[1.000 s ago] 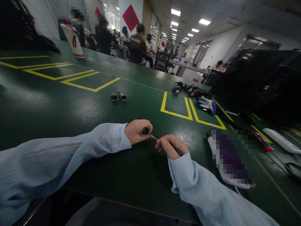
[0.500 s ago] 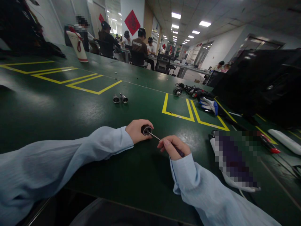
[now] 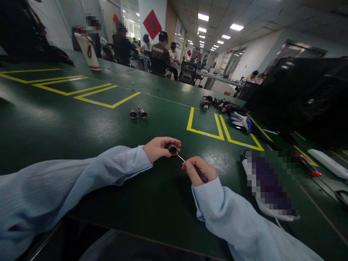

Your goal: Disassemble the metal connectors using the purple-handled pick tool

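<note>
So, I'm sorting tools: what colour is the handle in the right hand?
The handle is dark purple, clearest in the head view.

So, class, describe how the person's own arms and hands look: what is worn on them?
Both arms are in long, loose, pale blue sleeves of finely ribbed cloth; the left sleeve and right sleeve end in plain cuffs at the wrists. The left hand and right hand are bare, without gloves.

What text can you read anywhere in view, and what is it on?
"PUMPKIN" (small, likely reading): back of brown shirt.
Red diamond sign: one dark character, blurred.
Wall posters: too blurred.
White container: red mark, unreadable.
No text seen on metal part or tool.
</note>
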Demonstrator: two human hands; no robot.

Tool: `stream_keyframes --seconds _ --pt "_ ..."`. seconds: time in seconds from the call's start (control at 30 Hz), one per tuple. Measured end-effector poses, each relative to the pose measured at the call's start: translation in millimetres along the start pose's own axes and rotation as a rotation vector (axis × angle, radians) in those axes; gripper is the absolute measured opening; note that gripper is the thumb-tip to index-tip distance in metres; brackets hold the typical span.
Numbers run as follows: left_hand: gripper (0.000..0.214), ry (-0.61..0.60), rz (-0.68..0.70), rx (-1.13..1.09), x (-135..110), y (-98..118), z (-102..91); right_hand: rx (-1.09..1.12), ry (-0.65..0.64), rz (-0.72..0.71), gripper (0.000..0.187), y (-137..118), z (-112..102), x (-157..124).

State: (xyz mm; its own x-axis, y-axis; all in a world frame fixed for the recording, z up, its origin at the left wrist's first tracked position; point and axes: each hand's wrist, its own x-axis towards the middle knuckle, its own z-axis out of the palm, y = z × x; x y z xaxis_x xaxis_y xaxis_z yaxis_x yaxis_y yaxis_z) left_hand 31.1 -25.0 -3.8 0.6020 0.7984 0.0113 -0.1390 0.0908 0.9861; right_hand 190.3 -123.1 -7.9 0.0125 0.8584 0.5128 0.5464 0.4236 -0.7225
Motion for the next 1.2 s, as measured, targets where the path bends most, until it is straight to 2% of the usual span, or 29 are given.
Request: stream_keyframes --seconds 0.1,0.3,0.6,1.2 --pt "0.045 0.013 -0.016 -0.017 -1 1 2.2 -0.076 -0.005 -0.091 0.016 0 1 0" --pt "0.036 0.054 -0.025 -0.033 -2 4 6.6 -0.091 -0.025 -0.268 0.012 0 2 2" --pt "0.036 0.109 -0.014 -0.016 -3 4 7.9 -0.079 -0.054 -0.276 0.011 -1 1 1" --pt "0.032 0.155 -0.09 -0.055 -3 8 12.9 -0.051 -0.068 -0.296 0.011 0 2 2"
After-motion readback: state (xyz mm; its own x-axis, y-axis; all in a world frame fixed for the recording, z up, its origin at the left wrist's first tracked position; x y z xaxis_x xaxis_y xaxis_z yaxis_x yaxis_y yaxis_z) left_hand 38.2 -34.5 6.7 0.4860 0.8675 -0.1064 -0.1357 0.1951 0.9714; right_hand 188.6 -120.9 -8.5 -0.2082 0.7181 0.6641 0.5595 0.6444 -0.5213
